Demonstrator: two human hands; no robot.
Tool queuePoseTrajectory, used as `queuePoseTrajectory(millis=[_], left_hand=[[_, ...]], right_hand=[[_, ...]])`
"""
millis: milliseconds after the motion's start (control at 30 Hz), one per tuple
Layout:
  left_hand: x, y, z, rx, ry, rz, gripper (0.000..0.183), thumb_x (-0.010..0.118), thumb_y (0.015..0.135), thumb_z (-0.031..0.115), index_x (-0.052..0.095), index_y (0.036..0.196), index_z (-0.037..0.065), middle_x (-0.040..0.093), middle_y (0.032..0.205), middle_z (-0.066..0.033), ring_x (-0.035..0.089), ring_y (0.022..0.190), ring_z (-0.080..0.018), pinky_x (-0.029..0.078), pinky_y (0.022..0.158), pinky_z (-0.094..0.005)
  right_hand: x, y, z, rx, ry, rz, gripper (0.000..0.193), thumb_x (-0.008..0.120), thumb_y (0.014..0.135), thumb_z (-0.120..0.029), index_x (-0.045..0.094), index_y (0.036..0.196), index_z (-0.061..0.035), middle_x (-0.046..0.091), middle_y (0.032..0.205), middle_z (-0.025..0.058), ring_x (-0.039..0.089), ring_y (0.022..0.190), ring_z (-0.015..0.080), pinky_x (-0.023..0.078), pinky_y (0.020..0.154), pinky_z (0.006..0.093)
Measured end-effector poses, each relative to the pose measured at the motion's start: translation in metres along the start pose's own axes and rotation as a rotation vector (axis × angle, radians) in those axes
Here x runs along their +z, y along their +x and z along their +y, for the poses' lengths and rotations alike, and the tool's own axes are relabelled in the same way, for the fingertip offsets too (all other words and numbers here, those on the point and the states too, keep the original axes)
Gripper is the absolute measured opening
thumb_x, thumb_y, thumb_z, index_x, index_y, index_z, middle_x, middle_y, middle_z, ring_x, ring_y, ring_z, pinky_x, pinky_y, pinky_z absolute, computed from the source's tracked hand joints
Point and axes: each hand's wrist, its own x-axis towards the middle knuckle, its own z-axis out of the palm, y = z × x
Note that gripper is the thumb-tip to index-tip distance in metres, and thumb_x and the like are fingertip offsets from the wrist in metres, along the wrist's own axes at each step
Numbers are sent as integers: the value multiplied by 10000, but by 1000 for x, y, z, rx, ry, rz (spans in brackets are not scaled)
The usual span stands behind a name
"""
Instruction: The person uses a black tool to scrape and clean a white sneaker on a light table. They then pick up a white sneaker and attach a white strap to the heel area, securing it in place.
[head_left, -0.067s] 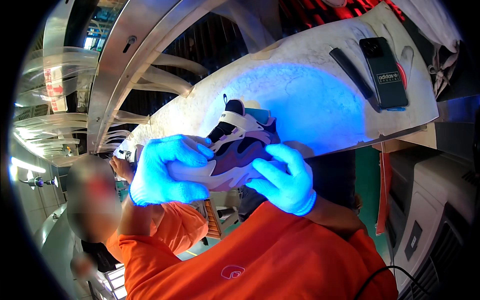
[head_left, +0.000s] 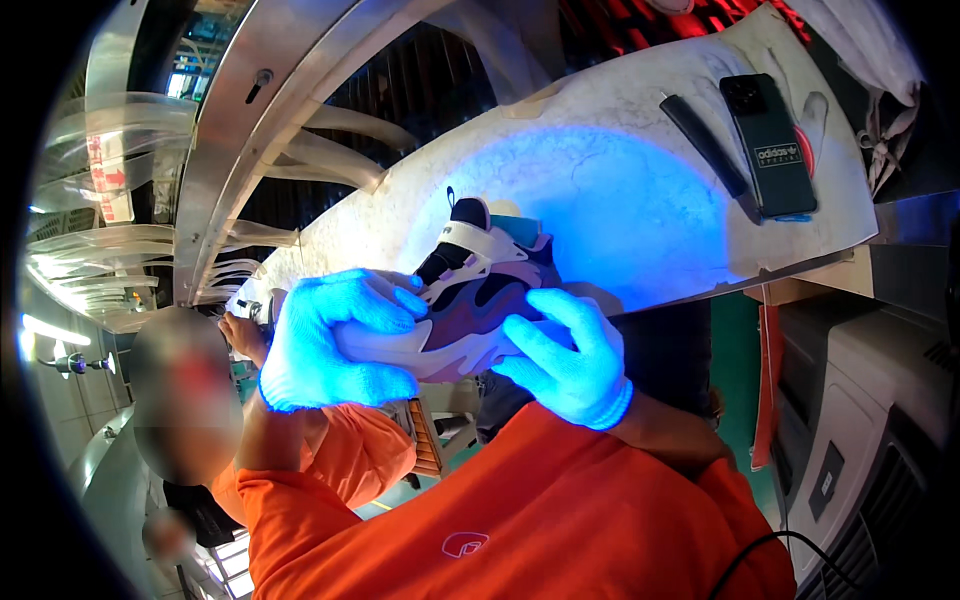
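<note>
A sneaker (head_left: 484,306) with a pale thick sole, a dark and purple-grey upper and a white strap is held up in front of me, side-on. My left hand (head_left: 325,338), in a knit glove lit bright blue, wraps round the toe end, thumb below and fingers above. At the heel end, my gloved right hand (head_left: 575,362) grips the sole with its fingers on the near side. A black pull loop stands up from the tongue. Something teal (head_left: 516,229) shows in the shoe's opening. The far side of the sole is hidden.
Behind the shoe lies a pale worktop (head_left: 610,170) with a blue light patch. On its right are a dark phone (head_left: 768,145) and a black bar-shaped tool (head_left: 703,146). A metal-framed machine (head_left: 225,130) with clear plastic strips stands left. Another person in orange (head_left: 355,455) is close by on the left.
My right index finger has slid very slightly to the left along the shoe. The shoe and my left hand hold their place.
</note>
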Motion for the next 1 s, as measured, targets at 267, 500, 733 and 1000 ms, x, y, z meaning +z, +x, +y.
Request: queuePoseTrajectory(millis=[267, 500, 733, 1000], left_hand=[[-7, -19, -5, -360, -278, 23, 1006, 946, 833, 499, 566, 1603, -25, 574, 1622, -259, 563, 1490, -358, 437, 1246, -482], [-11, 21, 4, -675, 139, -360, 1126, 869, 882, 679, 464, 1669, -18, 670, 1509, -240, 660, 1352, -356, 491, 1200, -427], [12, 51, 22, -838, 310, -396, 1099, 956, 783, 647, 538, 1612, 58, 721, 1442, -204, 710, 1267, -370, 544, 1140, -446], [15, 49, 11, -741, 459, -370, 1130, 905, 780, 743, 560, 1598, 44, 745, 1400, -227, 735, 1255, -393, 561, 1117, -452]], right_hand=[[7, 15, -7, 151, -6, -112, 854, 998, 782, -303, 631, 1518, -75, 637, 1405, 178, 681, 1218, 379, 612, 982, 473], [17, 12, -9, 79, -79, -131, 1004, 993, 779, -310, 506, 1618, -48, 618, 1403, 198, 669, 1244, 407, 613, 971, 490], [23, 10, -7, 75, -73, -100, 998, 1005, 748, -306, 536, 1585, -33, 642, 1377, 204, 689, 1196, 401, 610, 939, 492], [23, 14, -8, 73, -71, -99, 1005, 1008, 733, -302, 538, 1585, -46, 656, 1346, 180, 695, 1153, 397, 594, 928, 503]])
